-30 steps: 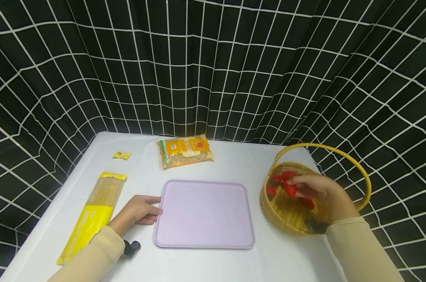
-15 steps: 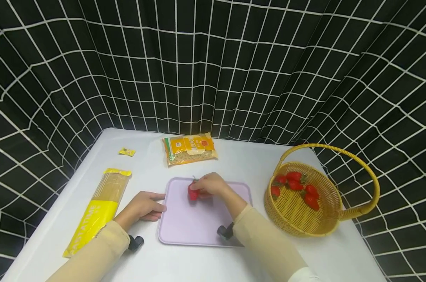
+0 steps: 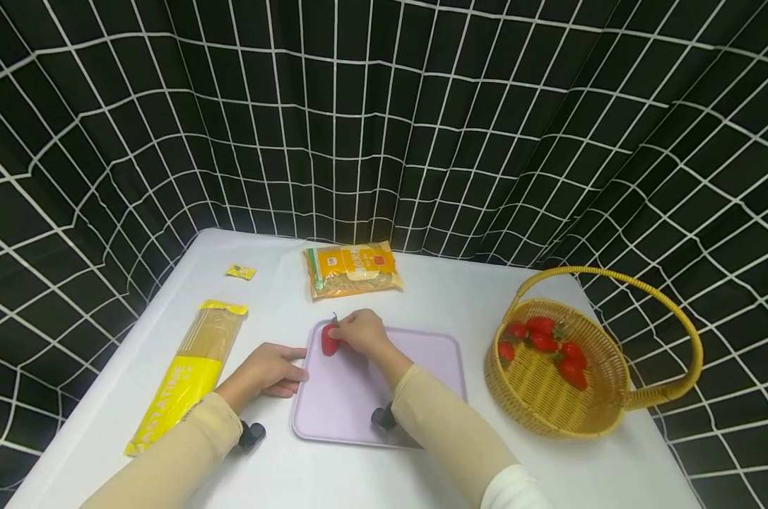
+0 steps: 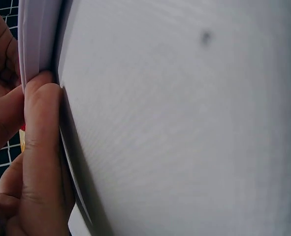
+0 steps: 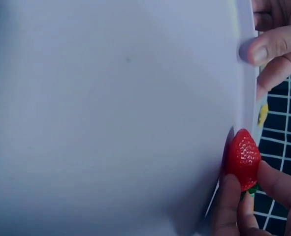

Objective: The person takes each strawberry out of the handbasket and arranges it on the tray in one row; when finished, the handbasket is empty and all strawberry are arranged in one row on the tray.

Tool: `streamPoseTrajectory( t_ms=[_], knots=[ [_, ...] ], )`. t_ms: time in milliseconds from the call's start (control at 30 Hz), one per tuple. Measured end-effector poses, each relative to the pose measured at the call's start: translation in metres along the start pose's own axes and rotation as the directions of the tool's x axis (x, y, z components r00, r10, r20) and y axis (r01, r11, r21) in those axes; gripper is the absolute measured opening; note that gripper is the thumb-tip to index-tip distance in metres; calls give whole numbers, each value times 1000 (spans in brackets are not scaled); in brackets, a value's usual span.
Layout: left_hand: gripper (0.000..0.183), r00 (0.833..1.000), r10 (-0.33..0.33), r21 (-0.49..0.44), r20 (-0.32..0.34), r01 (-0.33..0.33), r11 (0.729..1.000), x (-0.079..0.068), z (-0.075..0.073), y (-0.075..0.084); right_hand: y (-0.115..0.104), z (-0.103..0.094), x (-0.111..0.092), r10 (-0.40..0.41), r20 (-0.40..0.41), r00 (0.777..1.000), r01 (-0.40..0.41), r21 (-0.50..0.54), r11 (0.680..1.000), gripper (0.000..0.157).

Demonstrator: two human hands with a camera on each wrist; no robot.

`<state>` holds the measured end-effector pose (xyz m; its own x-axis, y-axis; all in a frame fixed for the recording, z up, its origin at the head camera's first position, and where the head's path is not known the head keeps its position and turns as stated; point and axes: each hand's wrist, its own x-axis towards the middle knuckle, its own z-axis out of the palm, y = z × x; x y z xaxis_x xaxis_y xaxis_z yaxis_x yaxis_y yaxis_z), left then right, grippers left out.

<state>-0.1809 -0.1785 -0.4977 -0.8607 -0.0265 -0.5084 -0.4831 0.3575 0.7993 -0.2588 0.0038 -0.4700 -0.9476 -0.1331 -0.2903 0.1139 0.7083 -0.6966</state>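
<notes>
A lilac tray (image 3: 333,413) lies on the white table. My left hand (image 3: 269,371) pinches its left rim; in the right wrist view the thumb (image 5: 258,53) rests over that rim, a finger against the outer side. Near the tray's upper left corner, my right hand (image 3: 361,332) pinches a red strawberry (image 3: 329,340) by its leafy end. Seen from the right wrist, the strawberry (image 5: 243,160) sits right at the raised rim, tip pointing away from the fingers. Several more strawberries (image 3: 542,341) lie in a wicker basket (image 3: 507,403) on the right.
The basket's tall handle (image 3: 692,346) arches over its right side. Left of the tray lies a long yellow pasta packet (image 3: 183,389), with a small yellow wrapped piece (image 3: 240,272) beyond it. An orange bag of grain (image 3: 355,272) lies behind the tray. Black gridded curtain (image 3: 384,141) surrounds the table.
My right hand has taken a strawberry from the basket, carried it left over the tray and on to its upper left corner. The left hand has stayed at the rim.
</notes>
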Motion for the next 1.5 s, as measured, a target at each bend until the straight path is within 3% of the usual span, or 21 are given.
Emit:
streamPoseTrajectory(
  t_ms=[300, 567, 633, 700, 767, 867, 933, 1067, 1200, 1367, 1500],
  knots=[
    [59, 999, 30, 13, 36, -30, 999, -4, 6, 4, 0, 4, -4, -2, -6, 1000, 2, 6, 1000, 23],
    [60, 1000, 22, 37, 8, -23, 999, -4, 3, 9, -5, -10, -9, -43, 2, 999, 43, 37, 998, 31],
    [60, 1000, 18, 33, 8, -18, 999, -4, 1, 7, -3, -26, -13, -78, 48, 996, 75, 62, 995, 32],
    [61, 1000, 9, 31, 6, -9, 999, -5, -1, 5, 2, -50, -19, -140, 143, 980, 125, 108, 986, 31],
    [61, 1000, -1, 30, -6, 1, 1000, -6, -2, 3, 11, -83, -27, -208, 266, 941, 172, 150, 974, 29],
    [61, 1000, 2, 25, -4, -2, 1000, -7, -1, -1, 38, -141, -38, -264, 434, 862, 200, 187, 962, 30],
    [60, 1000, 12, 15, 8, -12, 1000, -8, 1, -2, 61, -180, -44, -263, 487, 833, 207, 166, 964, 33],
    [61, 1000, 22, 2, 21, -22, 1000, -9, 2, -1, 112, -248, -48, -207, 537, 818, 124, 186, 975, 32],
    [62, 1000, 19, 18, 1, -19, 1000, -9, -3, 0, 164, -290, -43, -127, 563, 816, -48, 285, 957, 26],
    [62, 1000, 18, 44, -4, -18, 999, -10, -4, -3, 213, -308, -41, 30, 562, 826, -285, 371, 884, 25],
    [61, 999, 32, 22, 12, -32, 999, -9, 2, -2, 233, -308, -40, 103, 549, 829, -382, 423, 822, 23]
  ],
)
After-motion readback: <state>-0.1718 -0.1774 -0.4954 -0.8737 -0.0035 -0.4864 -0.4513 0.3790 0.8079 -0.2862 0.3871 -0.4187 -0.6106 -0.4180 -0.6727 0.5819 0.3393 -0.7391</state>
